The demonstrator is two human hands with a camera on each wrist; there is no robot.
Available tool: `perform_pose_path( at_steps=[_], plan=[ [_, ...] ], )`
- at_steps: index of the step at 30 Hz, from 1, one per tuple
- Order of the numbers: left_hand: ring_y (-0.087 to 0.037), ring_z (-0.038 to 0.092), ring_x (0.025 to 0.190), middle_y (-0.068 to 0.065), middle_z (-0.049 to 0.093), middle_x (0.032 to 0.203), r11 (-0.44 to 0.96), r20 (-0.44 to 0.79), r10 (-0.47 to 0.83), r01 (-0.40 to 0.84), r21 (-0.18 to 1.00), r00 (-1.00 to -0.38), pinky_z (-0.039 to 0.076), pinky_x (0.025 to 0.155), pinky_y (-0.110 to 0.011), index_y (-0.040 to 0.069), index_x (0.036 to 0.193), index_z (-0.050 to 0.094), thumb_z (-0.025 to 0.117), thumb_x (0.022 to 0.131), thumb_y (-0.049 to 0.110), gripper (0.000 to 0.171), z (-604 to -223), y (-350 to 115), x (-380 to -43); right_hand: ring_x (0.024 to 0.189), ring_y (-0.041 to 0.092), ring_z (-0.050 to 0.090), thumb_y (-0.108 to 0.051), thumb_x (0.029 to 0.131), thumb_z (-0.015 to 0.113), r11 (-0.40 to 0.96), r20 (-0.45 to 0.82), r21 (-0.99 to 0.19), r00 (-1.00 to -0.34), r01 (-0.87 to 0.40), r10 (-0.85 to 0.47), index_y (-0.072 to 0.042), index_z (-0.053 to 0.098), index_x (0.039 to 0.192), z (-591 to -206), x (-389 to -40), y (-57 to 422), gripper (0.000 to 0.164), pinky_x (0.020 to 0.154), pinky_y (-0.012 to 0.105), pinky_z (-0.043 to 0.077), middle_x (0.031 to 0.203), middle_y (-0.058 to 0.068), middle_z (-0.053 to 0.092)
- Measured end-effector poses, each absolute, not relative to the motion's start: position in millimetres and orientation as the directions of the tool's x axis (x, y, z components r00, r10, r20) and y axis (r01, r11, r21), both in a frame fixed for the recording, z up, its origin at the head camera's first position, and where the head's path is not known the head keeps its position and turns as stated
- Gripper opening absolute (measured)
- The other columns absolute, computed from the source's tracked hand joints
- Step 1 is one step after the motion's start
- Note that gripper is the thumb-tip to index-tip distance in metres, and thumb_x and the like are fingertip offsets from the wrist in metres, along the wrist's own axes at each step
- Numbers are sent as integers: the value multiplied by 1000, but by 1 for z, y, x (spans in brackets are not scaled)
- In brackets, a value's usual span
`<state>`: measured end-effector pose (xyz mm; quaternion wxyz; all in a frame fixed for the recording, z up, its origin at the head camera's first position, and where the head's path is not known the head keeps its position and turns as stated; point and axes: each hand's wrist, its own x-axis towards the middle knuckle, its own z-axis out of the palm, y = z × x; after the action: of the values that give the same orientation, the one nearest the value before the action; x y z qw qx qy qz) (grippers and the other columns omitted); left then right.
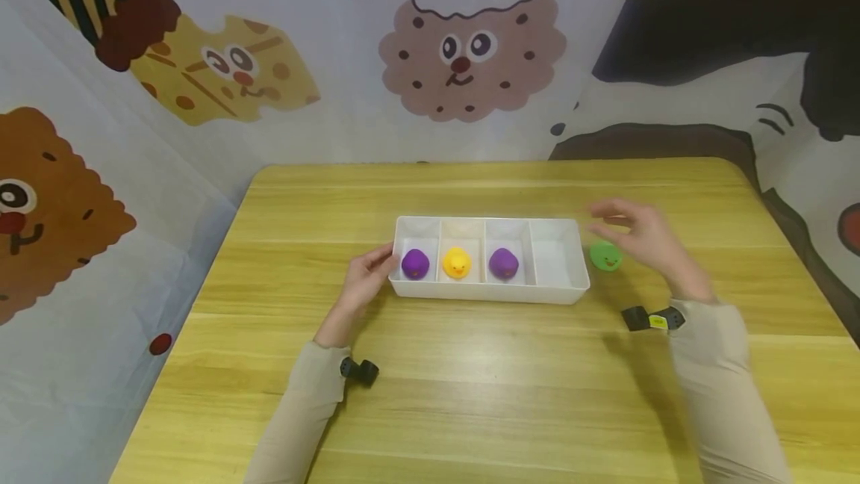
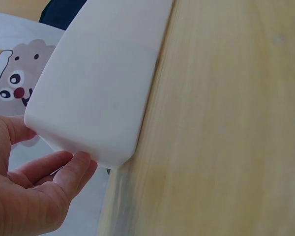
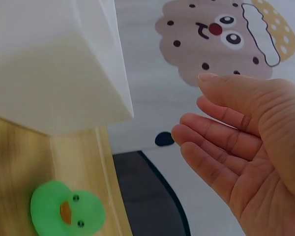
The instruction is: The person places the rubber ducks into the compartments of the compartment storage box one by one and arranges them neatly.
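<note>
A white divided tray (image 1: 493,291) with compartments in a row lies on the table. My left hand (image 1: 366,275) grips its left end; in the left wrist view the thumb is at the top corner and the fingers (image 2: 71,172) bear on the end wall. From the left, the compartments hold a purple rubber duck (image 1: 415,264), a yellow rubber duck (image 1: 457,263) and a second purple rubber duck (image 1: 503,264); the rightmost is bare. Just right of the tray, a green rubber duck (image 1: 606,256) sits on the table. Over it hovers my right hand (image 1: 641,237), fingers loosely bent and holding nothing.
The wooden table (image 1: 430,394) extends around the tray on all sides. Behind and to the left hangs a cloth (image 1: 349,73) printed with cartoon biscuits. Small black cameras are strapped to both wrists, one of them a black camera (image 1: 634,318) on the right wrist.
</note>
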<state>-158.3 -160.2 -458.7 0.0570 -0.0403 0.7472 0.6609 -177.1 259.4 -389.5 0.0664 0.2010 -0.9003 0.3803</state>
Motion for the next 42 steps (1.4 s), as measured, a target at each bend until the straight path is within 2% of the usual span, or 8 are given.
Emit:
perform_pose_path(
  at_steps=[4,12,20,27,34,36,39,42],
  plan=[
    [-30,48,123,-21,51,133,125,-145,14,-142,982,-989,42,102,-34,-5,129,52,58,92,8,40,-458,-161,-158,99,37,59,-5,86,66,651,264,-658,-926,-378,-271,2,63,109,-390,-175,265,24,82,4,42,109,22,64],
    [-31,49,122,-21,51,133,127,-143,16,-140,982,-990,43,101,-34,-5,128,52,59,91,7,39,-459,-160,-158,92,-6,52,-9,86,67,662,216,-687,-954,-299,-207,4,63,109,-399,-171,282,27,81,3,42,109,22,63],
    [-33,48,122,-23,49,133,133,-139,27,-134,982,-990,42,102,-35,-7,128,51,57,92,6,39,-455,-160,-157,92,-11,51,-4,85,67,658,201,-689,-952,-304,-229,8,60,111,-415,-171,302,30,80,2,42,108,19,63],
    [-33,48,123,-23,49,134,147,-149,25,-144,979,-989,41,102,-34,-5,129,50,57,93,8,40,-457,-161,-158,107,37,55,-18,89,65,687,75,-699,-976,-197,-203,7,55,120,-417,-166,310,41,81,4,42,120,27,57],
    [-35,48,122,-24,48,134,153,-168,38,-160,975,-985,42,102,-36,-7,129,49,56,93,6,39,-445,-160,-154,115,48,47,-26,88,66,706,-39,-697,-978,-122,-207,3,50,129,-426,-166,314,53,92,48,47,128,28,51],
    [-37,48,122,-26,47,134,163,-160,45,-151,975,-986,42,102,-38,-10,129,48,55,93,4,39,-438,-158,-152,114,49,48,-25,88,67,706,-41,-696,-974,-133,-225,4,49,130,-429,-167,314,54,90,46,49,128,30,50],
    [-38,47,122,-27,47,133,174,-149,48,-139,975,-988,41,102,-39,-11,128,48,55,93,4,39,-436,-158,-150,110,51,50,-24,87,68,701,-33,-696,-968,-158,-250,5,49,129,-433,-168,314,54,81,23,53,126,32,51],
    [-34,48,122,-24,49,133,166,-155,37,-146,975,-987,43,101,-36,-7,128,50,57,92,6,39,-445,-159,-154,109,51,51,-25,87,68,693,-41,-704,-965,-156,-258,6,49,129,-436,-169,313,55,73,6,43,126,32,51]
  ],
)
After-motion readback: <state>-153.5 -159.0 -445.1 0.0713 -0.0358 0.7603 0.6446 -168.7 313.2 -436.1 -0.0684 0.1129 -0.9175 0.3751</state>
